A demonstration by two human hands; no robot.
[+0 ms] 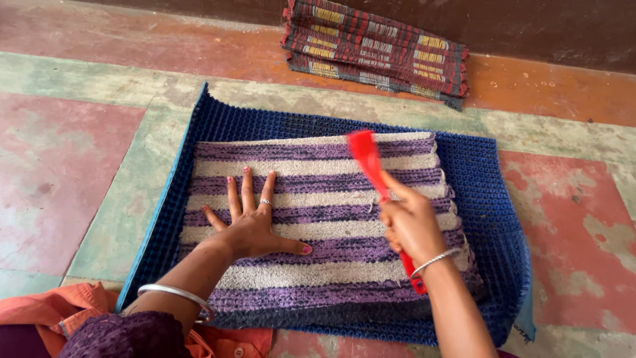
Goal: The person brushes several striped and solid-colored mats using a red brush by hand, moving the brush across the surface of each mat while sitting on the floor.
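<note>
- Fingers (246, 199) of left hand (255, 229) spread flat, pinning soft striped mat (318, 219).
- Right hand (411, 225) at three o'clock, wrapped around light, stiff red brush (371, 166) by its handle.

Showed, at top centre, a stack (377, 50) of folded mats, striped dark red with yellow and grey bands, edges slightly staggered. Lay near a dark brown wall (530, 26), on an orange-red strip of the floor (66, 166). Showed worn paint across that floor: dull red panels at left and right, bordered by pale green bands, patchy and scuffed throughout. Showed, at centre, a blue studded mat (483, 192), spread flat, far left corner pointing towards the wall, right edge curled up slightly. Included, at bottom left, crumpled orange cloth (40, 311) touching the mat's near corner, with one button visible.
</note>
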